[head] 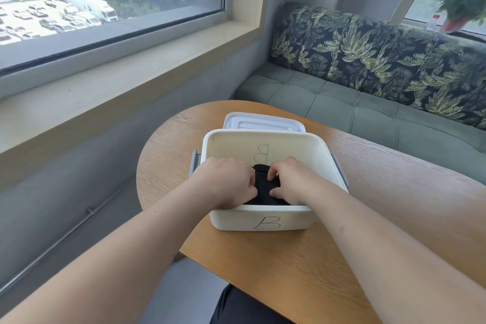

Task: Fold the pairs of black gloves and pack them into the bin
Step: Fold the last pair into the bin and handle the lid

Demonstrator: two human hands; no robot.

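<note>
A white bin (265,219) marked with a handwritten "B" stands on the wooden table. Black gloves (263,189) lie folded inside it, against the near wall. Both my hands reach down into the bin. My left hand (226,181) grips the left side of the gloves with curled fingers. My right hand (290,181) grips their right side, fingertips curled over the top edge and thumb against the fabric. Much of the gloves is hidden under my hands.
The bin's white lid (263,122) lies flat on the round-ended wooden table (368,205), just behind the bin. Grey latches (195,163) stick out at the bin's sides. A green sofa (342,102) runs behind the table, a window ledge to the left.
</note>
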